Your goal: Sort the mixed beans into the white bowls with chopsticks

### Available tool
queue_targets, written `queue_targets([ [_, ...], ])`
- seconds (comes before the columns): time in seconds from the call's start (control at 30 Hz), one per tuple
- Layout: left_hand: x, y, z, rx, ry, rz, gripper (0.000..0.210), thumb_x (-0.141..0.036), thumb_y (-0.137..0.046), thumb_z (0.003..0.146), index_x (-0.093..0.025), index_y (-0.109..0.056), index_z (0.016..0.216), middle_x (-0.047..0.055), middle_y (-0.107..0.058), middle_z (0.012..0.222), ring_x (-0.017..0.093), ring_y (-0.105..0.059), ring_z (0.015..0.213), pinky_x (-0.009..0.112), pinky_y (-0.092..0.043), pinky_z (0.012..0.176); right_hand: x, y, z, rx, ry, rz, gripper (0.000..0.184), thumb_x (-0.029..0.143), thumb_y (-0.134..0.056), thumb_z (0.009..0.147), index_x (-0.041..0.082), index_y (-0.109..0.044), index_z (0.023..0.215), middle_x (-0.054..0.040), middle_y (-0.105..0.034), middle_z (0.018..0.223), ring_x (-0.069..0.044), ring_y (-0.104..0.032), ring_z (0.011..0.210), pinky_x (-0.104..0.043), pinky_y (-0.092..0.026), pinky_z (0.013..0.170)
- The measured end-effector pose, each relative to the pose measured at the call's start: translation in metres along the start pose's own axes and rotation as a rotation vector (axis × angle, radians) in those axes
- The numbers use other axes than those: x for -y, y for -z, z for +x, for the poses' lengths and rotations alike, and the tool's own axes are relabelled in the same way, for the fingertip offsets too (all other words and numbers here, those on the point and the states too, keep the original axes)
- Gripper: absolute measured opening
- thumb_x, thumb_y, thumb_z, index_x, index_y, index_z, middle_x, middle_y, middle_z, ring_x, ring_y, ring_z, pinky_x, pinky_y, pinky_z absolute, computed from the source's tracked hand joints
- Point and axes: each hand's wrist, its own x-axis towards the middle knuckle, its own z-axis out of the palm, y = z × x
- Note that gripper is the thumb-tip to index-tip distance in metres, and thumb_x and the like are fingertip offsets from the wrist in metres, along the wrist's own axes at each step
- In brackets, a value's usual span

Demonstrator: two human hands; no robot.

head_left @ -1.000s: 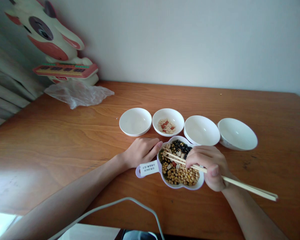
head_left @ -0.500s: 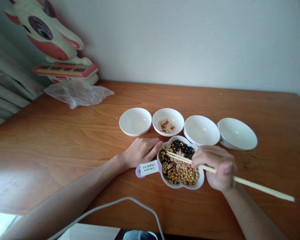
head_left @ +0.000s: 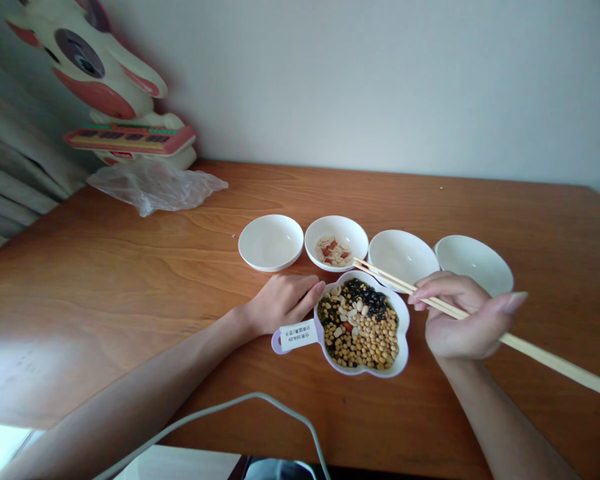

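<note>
My right hand (head_left: 463, 317) is closed around a pair of wooden chopsticks (head_left: 437, 303). Their tips are slightly apart at the near right rim of a white bowl (head_left: 330, 227) of shelled peanuts; I cannot make out whether anything is between them. Below the tips sits a lilac-rimmed, flower-shaped dish (head_left: 403, 340) with a labelled handle (head_left: 299, 335). It holds yellow beans (head_left: 373, 343), black beans (head_left: 363, 291), small green beans (head_left: 327, 313) and peanuts (head_left: 353, 313). My left hand (head_left: 283, 303) rests on the table, fingers curled and thumb against the dish's left rim.
More white bowls flank the peanut bowl: one at left (head_left: 270, 243), one at right (head_left: 403, 253), and another (head_left: 475, 260) partly behind my right hand. A plastic bag (head_left: 155, 190) lies by a cow-shaped toy keyboard (head_left: 130, 143). A white cable (head_left: 253, 397) loops across the table's near edge.
My right hand has moved right and turned palm upward. The chopstick tips have lifted out of the dish to the peanut bowl's rim. My left hand and the dish stay put.
</note>
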Motion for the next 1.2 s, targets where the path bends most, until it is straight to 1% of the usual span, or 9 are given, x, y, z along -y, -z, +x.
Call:
queue_targets([
  [0.17, -0.001, 0.001, 0.000, -0.018, -0.018, 0.007, 0.043, -0.036, -0.029, 0.112, -0.019, -0.051, 0.079, 0.001, -0.058, 0.070, 0.012, -0.047, 0.059, 0.030, -0.035, 0.062, -0.004, 0.000, -0.003, 0.055, -0.070, -0.044, 0.075, 0.070, -0.027, 0.101, 0.024, -0.075, 0.066, -0.0074, -0.065, 0.059, -0.023, -0.059, 0.056, -0.037, -0.040, 0.050],
  [0.4, 0.000, 0.001, -0.001, -0.008, -0.002, -0.001, 0.042, -0.036, -0.030, 0.112, -0.019, -0.049, 0.079, 0.000, -0.057, 0.071, 0.012, -0.047, 0.060, 0.030, -0.034, 0.062, -0.003, 0.001, -0.003, 0.061, -0.081, -0.048, 0.076, 0.070, -0.025, 0.101, 0.024, -0.074, 0.066, -0.0073, -0.064, 0.059, -0.022, -0.058, 0.054, -0.037, -0.039, 0.052],
  [0.5, 0.000, 0.000, -0.001, -0.003, 0.000, -0.006, 0.041, -0.035, -0.030, 0.112, -0.019, -0.048, 0.080, 0.000, -0.057, 0.071, 0.012, -0.046, 0.061, 0.030, -0.034, 0.063, -0.001, 0.003, -0.002, 0.093, -0.075, -0.024, 0.076, 0.072, -0.025, 0.100, 0.023, -0.073, 0.065, -0.0070, -0.063, 0.058, -0.022, -0.057, 0.055, -0.037, -0.038, 0.052],
  [0.6, 0.000, 0.000, -0.001, 0.000, -0.005, -0.021, 0.040, -0.035, -0.030, 0.112, -0.019, -0.047, 0.080, 0.000, -0.057, 0.072, 0.012, -0.047, 0.061, 0.029, -0.035, 0.063, -0.002, 0.007, 0.001, 0.212, -0.010, -0.025, 0.077, 0.072, -0.023, 0.100, 0.023, -0.071, 0.064, -0.0064, -0.063, 0.057, -0.021, -0.055, 0.052, -0.036, -0.037, 0.052],
  [0.73, 0.001, 0.000, 0.000, -0.003, -0.005, -0.025, 0.040, -0.035, -0.030, 0.112, -0.019, -0.047, 0.079, 0.000, -0.058, 0.072, 0.012, -0.048, 0.061, 0.029, -0.036, 0.063, -0.005, 0.013, 0.006, 0.476, 0.149, -0.144, 0.079, 0.073, -0.017, 0.101, 0.022, -0.069, 0.069, -0.0049, -0.063, 0.059, -0.018, -0.054, 0.051, -0.034, -0.035, 0.052],
  [0.83, 0.001, 0.000, -0.001, -0.004, -0.010, -0.022, 0.039, -0.034, -0.031, 0.112, -0.019, -0.047, 0.080, 0.000, -0.058, 0.072, 0.011, -0.048, 0.061, 0.029, -0.036, 0.063, -0.007, 0.016, 0.007, 0.579, 0.253, -0.235, 0.075, 0.071, -0.017, 0.102, 0.022, -0.067, 0.074, -0.0049, -0.063, 0.063, -0.018, -0.056, 0.055, -0.034, -0.036, 0.054],
  [0.9, 0.002, -0.001, -0.001, -0.003, -0.010, -0.023, 0.039, -0.034, -0.031, 0.112, -0.019, -0.048, 0.080, 0.000, -0.059, 0.073, 0.011, -0.048, 0.061, 0.028, -0.036, 0.063, -0.008, 0.017, 0.007, 0.606, 0.282, -0.260, 0.073, 0.069, -0.018, 0.103, 0.022, -0.068, 0.078, -0.0047, -0.063, 0.065, -0.019, -0.057, 0.058, -0.034, -0.037, 0.056],
  [1.0, 0.003, -0.002, -0.001, 0.002, -0.006, -0.022, 0.039, -0.035, -0.030, 0.112, -0.019, -0.048, 0.081, 0.001, -0.060, 0.074, 0.012, -0.050, 0.063, 0.028, -0.037, 0.064, -0.009, 0.016, 0.007, 0.612, 0.281, -0.269, 0.070, 0.066, -0.019, 0.104, 0.022, -0.067, 0.078, -0.0041, -0.063, 0.066, -0.019, -0.057, 0.059, -0.035, -0.038, 0.058],
  [1.2, 0.003, -0.002, 0.000, 0.010, 0.006, -0.035, 0.040, -0.036, -0.029, 0.112, -0.019, -0.048, 0.081, 0.001, -0.059, 0.075, 0.012, -0.050, 0.064, 0.028, -0.038, 0.065, -0.013, 0.012, 0.001, 0.578, 0.348, -0.252, 0.060, 0.051, -0.025, 0.108, 0.021, -0.068, 0.079, -0.0042, -0.066, 0.069, -0.018, -0.061, 0.061, -0.034, -0.041, 0.059],
])
